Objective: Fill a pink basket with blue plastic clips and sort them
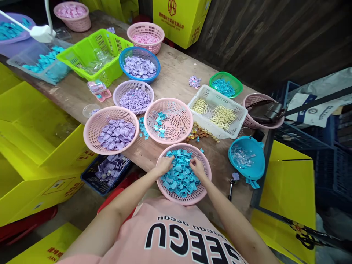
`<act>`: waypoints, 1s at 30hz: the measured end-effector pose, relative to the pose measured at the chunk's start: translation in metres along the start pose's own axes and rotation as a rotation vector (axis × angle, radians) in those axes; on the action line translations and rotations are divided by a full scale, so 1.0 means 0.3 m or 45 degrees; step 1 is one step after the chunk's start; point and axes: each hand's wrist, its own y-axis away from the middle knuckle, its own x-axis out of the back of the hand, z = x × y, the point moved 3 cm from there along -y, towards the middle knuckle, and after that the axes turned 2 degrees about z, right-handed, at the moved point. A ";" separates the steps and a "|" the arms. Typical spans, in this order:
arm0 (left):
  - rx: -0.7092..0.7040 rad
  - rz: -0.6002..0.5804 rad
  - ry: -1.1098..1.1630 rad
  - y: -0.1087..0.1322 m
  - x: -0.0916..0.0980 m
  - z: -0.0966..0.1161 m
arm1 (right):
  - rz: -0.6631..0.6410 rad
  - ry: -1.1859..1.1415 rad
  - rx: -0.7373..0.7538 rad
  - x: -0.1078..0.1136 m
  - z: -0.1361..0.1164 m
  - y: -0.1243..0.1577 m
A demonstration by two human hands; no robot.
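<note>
A round pink basket (202, 156) full of blue plastic pieces (181, 179) sits at the table's near edge, against the pink shirt. My left hand (165, 165) reaches over its left side, fingers closed at the top of the heap on what looks like a blue piece. On the right side, my right hand (197, 168) is closed in a pinch above the same heap; whatever its fingertips hold is hidden. Just beyond stands a second pink basket (178, 126) with a few blue pieces on its left side.
Left are a pink basket of lilac pieces (117, 135) and a lilac basket (134, 97). A white tray (209, 126) holds cream parts. Right lie a turquoise basin (247, 170) of clear parts and a black-handled tool (231, 189). Yellow boxes (288, 187) flank the table.
</note>
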 end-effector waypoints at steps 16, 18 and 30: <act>0.354 -0.262 1.527 -0.009 0.043 -0.091 | -0.348 0.615 0.591 -0.106 -0.118 0.072; 0.398 -0.209 1.678 -0.020 0.071 -0.104 | -0.391 0.752 0.543 -0.135 -0.128 0.077; 0.504 0.334 1.625 -0.216 0.297 -0.174 | -0.108 -0.738 -0.357 -0.031 -0.046 0.042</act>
